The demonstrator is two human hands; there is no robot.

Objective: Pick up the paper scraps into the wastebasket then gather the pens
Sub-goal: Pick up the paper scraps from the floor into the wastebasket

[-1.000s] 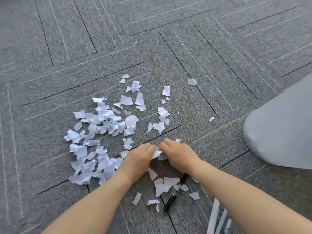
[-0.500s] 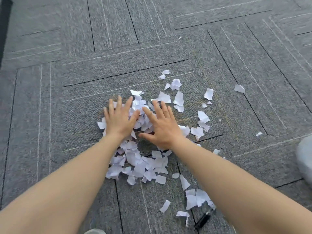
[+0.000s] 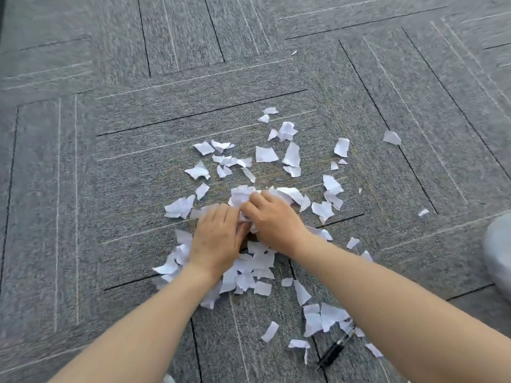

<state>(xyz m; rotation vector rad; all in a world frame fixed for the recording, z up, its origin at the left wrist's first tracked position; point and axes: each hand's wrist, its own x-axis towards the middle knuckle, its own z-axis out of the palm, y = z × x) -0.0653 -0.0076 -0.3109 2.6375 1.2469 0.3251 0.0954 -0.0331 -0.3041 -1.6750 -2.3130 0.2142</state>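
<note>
White torn paper scraps lie scattered over the grey carpet. My left hand and my right hand press together in the middle of the pile, fingers curled around a bunched clump of scraps that sticks out between and above them. More scraps lie under my wrists and toward me. A black pen lies on the carpet at the lower right, partly under my right forearm.
A pale grey rounded object, perhaps the wastebasket, shows at the right edge. Single scraps lie farther out at the right and far back. Carpet tiles stretch all around.
My hands were spread flat on the far part of the pile; now they have drawn toward me and closed together on a bunch of scraps. The far-left part of the pile has thinned.
</note>
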